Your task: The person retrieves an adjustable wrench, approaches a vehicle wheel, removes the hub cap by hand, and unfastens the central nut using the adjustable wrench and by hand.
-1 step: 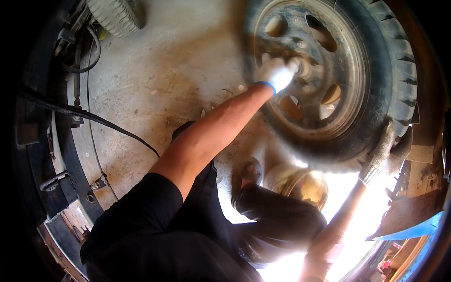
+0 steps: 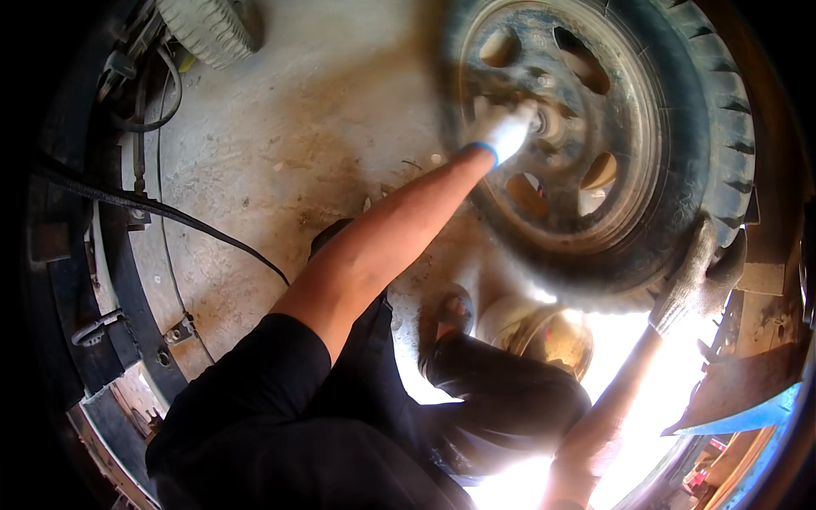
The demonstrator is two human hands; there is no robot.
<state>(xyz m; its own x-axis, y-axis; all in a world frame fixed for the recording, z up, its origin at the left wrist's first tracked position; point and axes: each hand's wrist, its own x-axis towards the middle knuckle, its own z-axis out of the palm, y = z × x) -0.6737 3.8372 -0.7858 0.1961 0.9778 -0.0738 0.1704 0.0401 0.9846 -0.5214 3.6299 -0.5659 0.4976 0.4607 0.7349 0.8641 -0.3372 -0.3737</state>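
Observation:
A large wheel [image 2: 642, 204], with a thick black tyre and a dusty steel rim [image 2: 625, 127], stands at the upper right. My left hand [image 2: 507, 134], in a white glove with a blue cuff, reaches to the middle of the rim beside a hub bolt. Its fingers look closed there, but glare and blur hide what they hold. Around the tyre's lower right tread is my right hand [image 2: 693, 285], in a pale knitted glove. Its thumb and fingers grip the rubber, and the fingertips are partly hidden.
Another tyre [image 2: 206, 32] shows at the top left. Black hoses [image 2: 183, 219] and a dark metal frame [image 2: 140, 289] line the left. A round metal container [image 2: 557, 340] sits below the wheel, near my foot. At the lower right is a blue-edged panel [image 2: 748, 416].
My left hand has shifted very slightly at the rim's middle. The wheel and my right hand look unmoved.

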